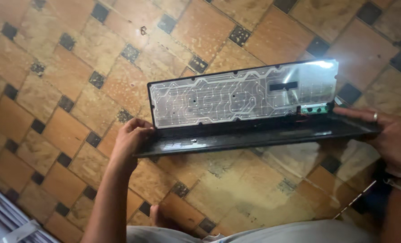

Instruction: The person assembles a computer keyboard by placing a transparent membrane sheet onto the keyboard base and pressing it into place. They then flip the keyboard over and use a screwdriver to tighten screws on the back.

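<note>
The tiled floor (74, 76), tan with small dark squares, fills the view, and everything else is held above it. Largest of the held things is an opened keyboard (250, 117), carried in the air in front of the person, its long axis running left to right with the right end a little farther away.

Its two halves are hinged apart along the near long edge. The back half stands up, tilted away, and shows the clear membrane sheet (236, 96) with its printed traces, glaring white at the upper right. The dark lower shell (254, 137) lies nearly flat toward the person, below the membrane sheet.

The keyboard lies between the two hands, so neither is clearly nearer; each takes one short end. The left hand (130, 137) is curled shut around the left end of the lower shell, thumb toward the corner where the halves meet, forearm rising from the bottom of the view. The right hand (389, 132) holds the right end with fingers stretched flat along the shell's top edge and pointing left, a ring on one finger and a band at the wrist; its grip from below is hidden.

A small green circuit board (316, 109) sits at the lower right corner of the membrane sheet, just beside the right hand's fingertips.
</note>
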